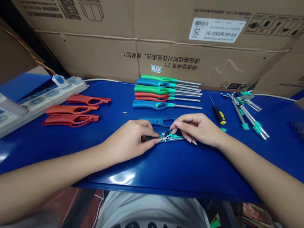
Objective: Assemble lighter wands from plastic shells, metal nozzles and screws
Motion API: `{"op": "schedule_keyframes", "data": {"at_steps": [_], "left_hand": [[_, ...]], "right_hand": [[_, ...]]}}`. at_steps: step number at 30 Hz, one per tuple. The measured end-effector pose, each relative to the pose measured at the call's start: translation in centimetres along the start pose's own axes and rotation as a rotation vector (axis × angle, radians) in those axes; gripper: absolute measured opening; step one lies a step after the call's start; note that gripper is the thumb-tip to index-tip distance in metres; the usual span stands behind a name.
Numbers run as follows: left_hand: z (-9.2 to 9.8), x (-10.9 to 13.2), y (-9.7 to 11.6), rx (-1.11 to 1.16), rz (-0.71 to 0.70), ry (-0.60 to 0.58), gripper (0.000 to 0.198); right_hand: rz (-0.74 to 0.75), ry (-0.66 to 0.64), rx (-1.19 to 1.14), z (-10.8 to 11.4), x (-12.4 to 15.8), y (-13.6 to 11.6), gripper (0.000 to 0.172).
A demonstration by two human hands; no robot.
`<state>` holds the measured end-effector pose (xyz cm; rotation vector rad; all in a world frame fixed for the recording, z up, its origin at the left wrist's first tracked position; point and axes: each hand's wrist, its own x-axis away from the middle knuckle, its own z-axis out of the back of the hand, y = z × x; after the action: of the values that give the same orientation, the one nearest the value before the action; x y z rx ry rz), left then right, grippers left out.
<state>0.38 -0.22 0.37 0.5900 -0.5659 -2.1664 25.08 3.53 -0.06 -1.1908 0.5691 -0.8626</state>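
My left hand (130, 138) and my right hand (197, 128) meet at the middle of the blue table (183, 170). Both pinch a small lighter insert (167, 136) with metal and teal parts, lying on the table between them. My left fingers are closed on its left end, my right fingertips press on its right end. A blue lighter shell half (156, 120) lies just behind the hands.
Several assembled long lighters (167, 92) in green, blue and red lie in a row at the back. Three red shell halves (75, 111) lie at left beside a power strip (29, 103). A yellow-handled screwdriver (217, 113) and loose inserts (247, 112) lie at right. Cardboard boxes (166, 27) stand behind.
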Motion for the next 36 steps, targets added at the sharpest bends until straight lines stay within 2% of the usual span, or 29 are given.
{"op": "schedule_keyframes", "data": {"at_steps": [4, 10, 13, 17, 23, 31, 36], "left_hand": [[0.1, 0.1, -0.2, -0.001, 0.005, -0.009, 0.016], [0.2, 0.1, -0.2, -0.009, -0.007, -0.038, 0.015], [0.3, 0.1, -0.3, -0.020, -0.038, -0.045, 0.016], [0.3, 0.0, -0.5, -0.012, -0.063, -0.045, 0.016], [-0.1, -0.1, -0.5, 0.034, -0.003, -0.007, 0.011], [-0.1, 0.1, -0.6, 0.048, 0.010, 0.012, 0.012], [0.0, 0.0, -0.5, 0.034, 0.000, 0.001, 0.013]], "right_hand": [[0.091, -0.033, 0.103, -0.1, 0.4, 0.2, 0.038], [0.367, -0.035, 0.381, 0.1, 0.6, 0.6, 0.027], [0.444, -0.042, 0.447, 0.1, 0.7, 0.5, 0.024], [0.478, -0.060, 0.475, 0.2, 0.9, 0.5, 0.023], [0.504, -0.069, 0.501, 0.1, 1.0, 0.4, 0.023], [0.608, -0.108, 0.723, -0.5, 1.6, -0.5, 0.024], [0.617, -0.016, 0.734, 0.3, 1.5, -0.7, 0.019]]}}
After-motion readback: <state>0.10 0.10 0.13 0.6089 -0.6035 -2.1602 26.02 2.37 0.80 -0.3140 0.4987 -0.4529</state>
